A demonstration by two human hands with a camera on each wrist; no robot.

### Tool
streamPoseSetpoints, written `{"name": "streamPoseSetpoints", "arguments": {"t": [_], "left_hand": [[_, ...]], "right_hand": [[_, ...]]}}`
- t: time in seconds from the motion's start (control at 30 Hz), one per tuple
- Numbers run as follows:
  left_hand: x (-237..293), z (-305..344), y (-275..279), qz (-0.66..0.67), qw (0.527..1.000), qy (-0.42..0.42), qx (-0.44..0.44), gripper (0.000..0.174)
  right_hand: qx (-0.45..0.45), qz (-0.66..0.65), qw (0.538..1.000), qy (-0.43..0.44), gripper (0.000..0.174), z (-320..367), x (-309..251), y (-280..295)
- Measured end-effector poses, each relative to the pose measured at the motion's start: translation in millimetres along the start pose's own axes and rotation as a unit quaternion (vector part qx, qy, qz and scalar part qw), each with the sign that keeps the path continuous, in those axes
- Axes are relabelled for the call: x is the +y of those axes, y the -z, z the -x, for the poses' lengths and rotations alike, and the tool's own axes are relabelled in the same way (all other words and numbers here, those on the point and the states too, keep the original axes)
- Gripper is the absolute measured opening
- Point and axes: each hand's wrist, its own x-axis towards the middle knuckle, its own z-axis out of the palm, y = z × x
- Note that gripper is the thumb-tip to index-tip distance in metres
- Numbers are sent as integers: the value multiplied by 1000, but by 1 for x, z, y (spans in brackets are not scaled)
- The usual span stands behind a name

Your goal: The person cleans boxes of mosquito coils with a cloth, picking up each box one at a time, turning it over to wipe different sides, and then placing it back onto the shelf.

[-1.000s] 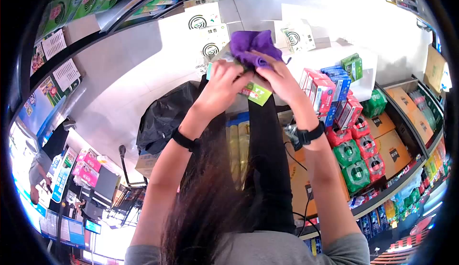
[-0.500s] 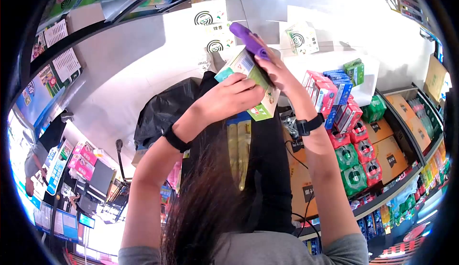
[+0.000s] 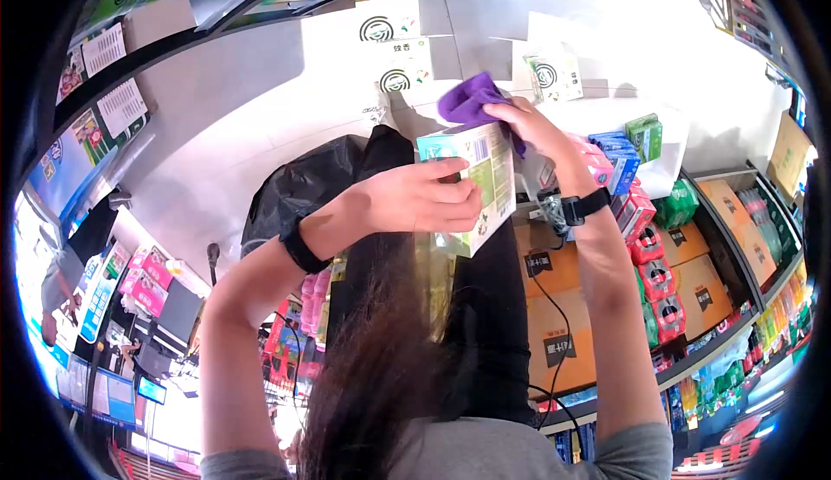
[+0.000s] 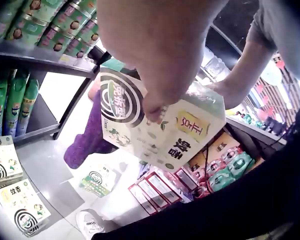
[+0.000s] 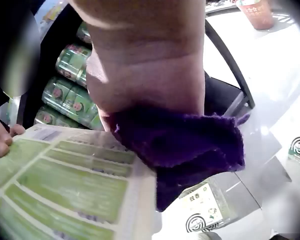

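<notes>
My left hand grips a mosquito coil box by its side, held tilted above my lap. A green printed panel and a barcode show on the box in the head view. Its white face with a black spiral appears in the left wrist view. My right hand holds a bunched purple cloth at the far edge of the box. In the right wrist view the cloth hangs beside the green panel and hides most of the right fingers.
Similar mosquito coil boxes stand on the floor ahead, with another box to their right. A black plastic bag lies at the left. Blue boxes, shrink-wrapped bottle packs and brown cartons sit at the right. Shelves edge the area.
The box has come closer to my body and turned, so its green panel and barcode now face up. My right hand drew the cloth off it and has moved right, to its far edge.
</notes>
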Motion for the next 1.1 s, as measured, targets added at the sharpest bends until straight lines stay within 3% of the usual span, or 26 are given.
{"name": "streamPoseSetpoints", "arguments": {"t": [0.03, 0.07, 0.1, 0.17, 0.23, 0.27, 0.3, 0.33, 0.37, 0.4, 0.43, 0.5, 0.53, 0.57, 0.63, 0.67, 0.7, 0.73, 0.77, 0.83, 0.9, 0.93, 1.03, 1.1], "left_hand": [[-1, 2, 0, 1, 1000, 1, -2, 30], [-1, 4, -1, -10, 1000, 5, 7, 30], [-2, 5, -1, -20, 1000, 9, 18, 30], [-5, 10, 0, -39, 999, 2, -4, 32], [-5, 14, -4, 68, 986, 148, 33, 32], [-7, 11, -8, 86, 978, 177, 71, 29], [-6, 11, -9, 86, 978, 177, 69, 29], [-5, 11, -11, 131, 961, 231, 83, 36], [-4, 11, -14, 175, 938, 282, 96, 45], [-3, 6, -17, 196, 914, 326, 140, 59], [1, 4, -15, 295, 851, 417, 126, 65], [7, -5, -2, 397, 680, 608, 101, 66], [7, -3, -12, 410, 648, 616, 178, 62], [6, -5, -23, 474, 563, 616, 280, 62], [2, -7, -27, 517, 487, 625, 324, 56], [-1, -8, -27, 543, 435, 640, 326, 52], [-3, -9, -28, 572, 382, 653, 318, 51], [-3, -13, -28, 592, 366, 631, 343, 50], [-3, -16, -29, 609, 350, 610, 367, 49], [-2, -19, -31, 618, 325, 603, 384, 48], [-4, -19, -28, 621, 286, 626, 376, 46], [-3, -23, -26, 611, 266, 648, 369, 45], [-1, -27, -27, 620, 273, 632, 376, 42], [4, -33, -23, 599, 285, 646, 377, 40]], "right_hand": [[-9, -72, 997, -34, 39, 0, 6, 4], [46, -168, 981, -82, 37, 2, 14, 6], [23, -326, 939, -102, 35, 5, 19, 7], [11, -433, 896, -95, 35, 15, 28, 11], [55, -496, 863, -79, 36, 24, 43, 1], [56, -503, 859, -79, 39, 32, 47, -1], [159, -456, 875, -11, 44, 39, 37, -18], [89, -504, 858, 43, 47, 43, 41, -20], [18, -546, 832, 98, 50, 45, 47, -19], [66, -556, 824, 83, 53, 46, 48, -20], [-35, -614, 783, 96, 48, 46, 48, -17], [16, -592, 797, 122, 42, 50, 48, -18], [124, -499, 850, 115, 41, 55, 36, -27], [180, -420, 881, 120, 43, 60, 23, -37], [184, -260, 944, 87, 57, 65, 9, -49], [185, -107, 960, 179, 64, 63, -2, -55], [172, 18, 956, 238, 64, 62, -4, -59], [183, 276, 909, 252, 62, 61, -11, -65], [194, 388, 871, 232, 60, 60, -17, -76], [210, 490, 814, 232, 61, 64, -20, -83], [260, 451, 818, 244, 66, 63, -22, -86], [238, 453, 832, 216, 80, 63, -25, -88], [182, 419, 866, 203, 92, 63, -34, -88], [167, 471, 846, 185, 100, 64, -38, -83]]}}
